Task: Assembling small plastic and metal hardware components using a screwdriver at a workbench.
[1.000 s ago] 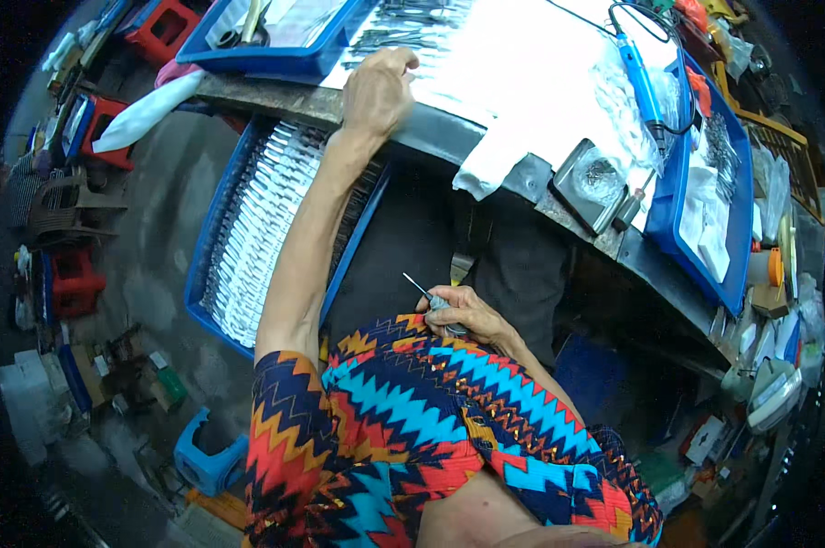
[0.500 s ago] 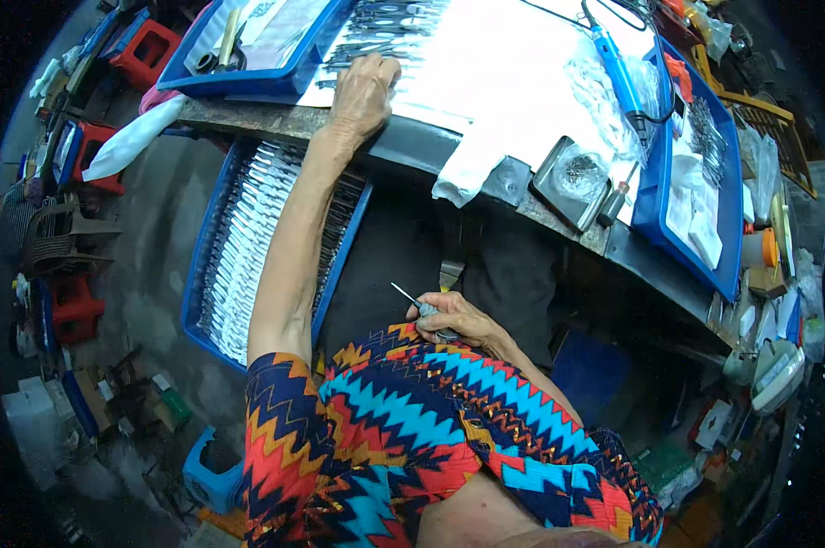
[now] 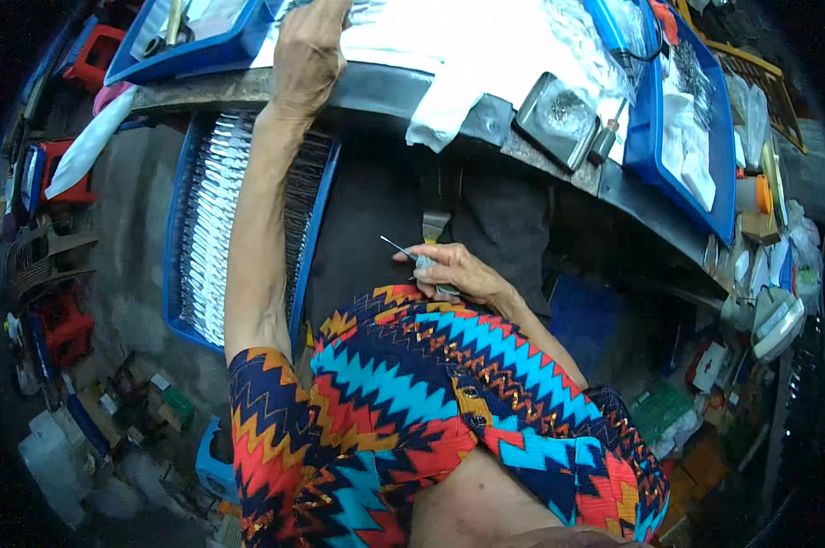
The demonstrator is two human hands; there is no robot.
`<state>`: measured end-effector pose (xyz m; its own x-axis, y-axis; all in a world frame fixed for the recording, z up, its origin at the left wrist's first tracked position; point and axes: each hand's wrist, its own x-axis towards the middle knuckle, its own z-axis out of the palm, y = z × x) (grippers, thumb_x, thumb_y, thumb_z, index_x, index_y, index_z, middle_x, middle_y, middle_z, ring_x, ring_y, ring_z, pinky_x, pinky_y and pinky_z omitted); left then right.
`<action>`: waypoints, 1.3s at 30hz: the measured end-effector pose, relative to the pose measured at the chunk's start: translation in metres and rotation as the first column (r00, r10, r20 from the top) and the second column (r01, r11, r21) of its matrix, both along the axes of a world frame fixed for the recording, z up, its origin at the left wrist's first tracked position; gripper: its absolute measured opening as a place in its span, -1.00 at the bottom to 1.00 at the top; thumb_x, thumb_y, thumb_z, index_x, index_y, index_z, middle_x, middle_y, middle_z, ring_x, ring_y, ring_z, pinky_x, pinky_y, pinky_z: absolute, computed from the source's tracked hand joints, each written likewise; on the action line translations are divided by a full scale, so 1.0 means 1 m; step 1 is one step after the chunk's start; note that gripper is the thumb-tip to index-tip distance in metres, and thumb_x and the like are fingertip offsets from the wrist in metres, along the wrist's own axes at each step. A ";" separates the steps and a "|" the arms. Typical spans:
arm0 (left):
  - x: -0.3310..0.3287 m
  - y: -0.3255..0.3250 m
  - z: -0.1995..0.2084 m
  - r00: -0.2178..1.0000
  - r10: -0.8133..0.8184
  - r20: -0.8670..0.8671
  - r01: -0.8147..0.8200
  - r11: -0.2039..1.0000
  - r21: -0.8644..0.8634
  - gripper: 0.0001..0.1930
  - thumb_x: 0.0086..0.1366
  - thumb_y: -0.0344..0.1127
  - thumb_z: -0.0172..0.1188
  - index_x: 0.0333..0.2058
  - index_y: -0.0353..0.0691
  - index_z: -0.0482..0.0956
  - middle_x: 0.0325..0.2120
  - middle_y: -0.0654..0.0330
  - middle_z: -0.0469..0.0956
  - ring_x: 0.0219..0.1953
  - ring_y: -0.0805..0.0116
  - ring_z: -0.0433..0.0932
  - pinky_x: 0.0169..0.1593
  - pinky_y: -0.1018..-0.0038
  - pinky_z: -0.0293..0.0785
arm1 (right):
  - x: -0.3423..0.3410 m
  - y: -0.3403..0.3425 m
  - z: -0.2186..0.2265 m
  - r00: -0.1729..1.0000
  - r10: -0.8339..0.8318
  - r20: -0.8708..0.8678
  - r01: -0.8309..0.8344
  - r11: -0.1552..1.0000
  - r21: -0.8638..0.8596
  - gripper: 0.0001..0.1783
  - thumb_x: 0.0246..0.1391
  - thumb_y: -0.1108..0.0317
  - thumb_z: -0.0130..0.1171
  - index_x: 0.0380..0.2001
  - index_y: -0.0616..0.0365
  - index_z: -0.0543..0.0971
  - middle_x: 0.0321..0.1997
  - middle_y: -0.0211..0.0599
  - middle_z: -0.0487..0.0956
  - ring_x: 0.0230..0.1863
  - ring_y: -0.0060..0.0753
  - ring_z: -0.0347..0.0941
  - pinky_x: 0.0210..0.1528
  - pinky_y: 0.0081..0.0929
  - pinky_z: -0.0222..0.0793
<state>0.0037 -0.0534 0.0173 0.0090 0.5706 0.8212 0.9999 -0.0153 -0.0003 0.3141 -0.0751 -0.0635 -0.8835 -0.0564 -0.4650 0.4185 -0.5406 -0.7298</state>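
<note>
Right hand: grip closed on a slim-shafted screwdriver. The grey handle lies within the fingers; the bare shaft projects beyond the grip, pointing up and to the left, its tip free of contact. The hand is held low, in front of the patterned shirt. Just beyond it is a flat metal blade with some yellow at its base.

Left hand: extended over the near edge of the table. Its fingertips run out of the upper border, so the state of this grip cannot be told. Slim metal pieces lie just beside it, on white sheeting.

Below the left forearm, a blue tray holds shiny metal pieces in close rows. On the right of the table, a square metal tin stands beside a second screwdriver, with a blue bin next to them.
</note>
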 end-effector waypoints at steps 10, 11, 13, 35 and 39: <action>0.138 -0.055 -0.002 -0.025 -0.036 0.999 0.364 0.930 0.043 -0.84 0.24 -0.39 0.04 -0.31 -0.28 0.25 -0.62 0.29 0.42 -0.63 0.66 0.32 -0.60 0.71 0.24 | 0.019 0.000 0.003 0.989 -0.101 0.105 0.084 0.984 0.160 -0.72 0.06 0.34 0.04 -0.17 0.24 0.40 -0.62 -0.49 0.36 -0.71 -0.78 0.17 -0.69 -0.77 0.05; 0.142 -0.057 -0.012 -0.080 -0.009 0.997 0.399 0.916 0.040 -0.85 0.26 -0.37 0.01 -0.32 -0.28 0.25 -0.64 0.32 0.41 -0.62 0.70 0.31 -0.61 0.74 0.21 | 0.019 0.000 0.003 0.992 -0.094 0.090 0.077 0.980 0.181 -0.75 0.05 0.33 0.05 -0.22 0.23 0.42 -0.63 -0.49 0.36 -0.72 -0.78 0.17 -0.72 -0.74 0.06; 0.146 -0.054 -0.023 -0.029 0.075 0.997 0.446 0.893 -0.054 -0.80 0.32 -0.28 -0.08 -0.25 -0.31 0.30 -0.67 0.33 0.40 -0.64 0.69 0.29 -0.62 0.71 0.18 | 0.020 0.000 0.007 0.987 -0.115 0.115 0.095 0.981 0.168 -0.72 0.05 0.32 0.06 -0.20 0.25 0.42 -0.62 -0.49 0.36 -0.69 -0.78 0.18 -0.69 -0.77 0.06; 0.153 -0.032 -0.046 -0.060 0.136 0.989 0.448 0.889 -0.095 -0.79 0.30 -0.34 -0.08 -0.34 -0.38 0.44 -0.66 0.29 0.41 -0.70 0.70 0.20 -0.64 0.73 0.11 | 0.019 0.031 0.081 0.829 -0.534 -0.168 0.500 0.571 0.651 -0.66 0.02 0.35 0.12 -0.11 0.22 0.45 -0.51 -0.56 0.38 -0.61 -0.81 0.19 -0.62 -0.77 0.08; 0.152 -0.031 -0.042 0.014 0.178 0.984 0.444 0.881 -0.165 -0.78 0.31 -0.31 -0.09 -0.36 -0.35 0.45 -0.69 0.32 0.40 -0.71 0.70 0.22 -0.64 0.72 0.12 | 0.003 0.040 0.086 0.839 -0.512 -0.185 0.483 0.544 0.686 -0.67 0.02 0.38 0.12 -0.11 0.22 0.46 -0.44 -0.52 0.42 -0.52 -0.78 0.25 -0.51 -0.77 0.19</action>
